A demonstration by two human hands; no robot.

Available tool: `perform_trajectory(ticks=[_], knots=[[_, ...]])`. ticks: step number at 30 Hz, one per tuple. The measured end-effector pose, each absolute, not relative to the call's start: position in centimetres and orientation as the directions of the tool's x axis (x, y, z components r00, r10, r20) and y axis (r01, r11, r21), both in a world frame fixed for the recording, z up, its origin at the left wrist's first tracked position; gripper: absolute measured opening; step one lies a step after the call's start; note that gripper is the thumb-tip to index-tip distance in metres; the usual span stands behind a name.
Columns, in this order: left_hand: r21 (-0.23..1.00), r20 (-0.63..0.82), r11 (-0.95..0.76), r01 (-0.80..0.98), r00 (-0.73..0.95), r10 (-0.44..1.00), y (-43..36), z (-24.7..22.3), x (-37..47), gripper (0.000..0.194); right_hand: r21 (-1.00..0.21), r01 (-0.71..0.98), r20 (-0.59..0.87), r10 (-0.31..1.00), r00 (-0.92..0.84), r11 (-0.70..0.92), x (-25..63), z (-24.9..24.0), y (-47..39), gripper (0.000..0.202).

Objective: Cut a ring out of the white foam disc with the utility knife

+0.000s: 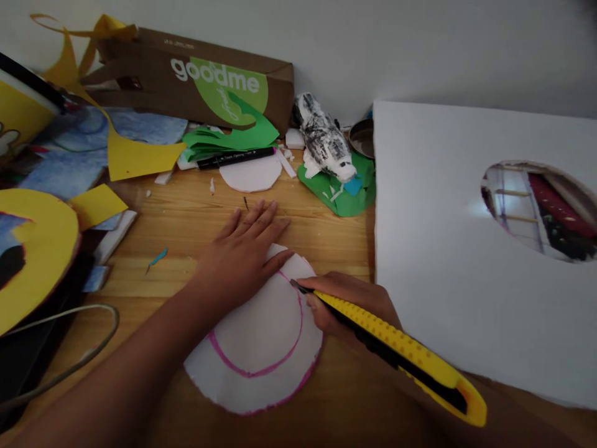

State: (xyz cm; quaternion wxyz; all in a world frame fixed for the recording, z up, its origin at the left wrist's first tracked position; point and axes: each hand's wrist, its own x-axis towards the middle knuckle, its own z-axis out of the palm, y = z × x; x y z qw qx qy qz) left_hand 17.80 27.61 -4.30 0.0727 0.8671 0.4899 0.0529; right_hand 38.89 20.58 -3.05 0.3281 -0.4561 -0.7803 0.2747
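Note:
A round white foam board disc [261, 330] lies flat on the wooden table, with a pink ring drawn inside it and pink along its lower right edge. My left hand [242, 249] rests spread on the disc's upper left part, its fingertips reaching past the edge onto the wood and covering part of the ring. In my right hand [347, 305] is a yellow and black utility knife [396, 348], gripped near its front end. The blade tip meets the disc at the upper right of the pink line.
A large white board [433, 298] with an oval hole stands at right. Behind are a brown "goodme" box [153, 74], green paper scraps [224, 140], a black marker [237, 157] and a black-and-white painted figure [326, 137]. A yellow ring [56, 249] and a cable [109, 333] lie left.

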Motion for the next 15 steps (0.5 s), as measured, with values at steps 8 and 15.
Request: perform_trajectory(ticks=[8,15], knots=[[0.186,0.001,-0.503,0.844,0.512,0.859,27.68,-4.11,17.81,0.057,-0.741,0.507,0.282,0.889,-0.360,0.440,38.69,-3.19,20.57,0.023],[0.182,-0.029,-0.514,0.838,0.527,0.849,27.76,-3.99,17.80,0.058,-0.709,0.540,0.313,0.889,-0.335,0.453,38.63,-3.63,20.43,0.020]])
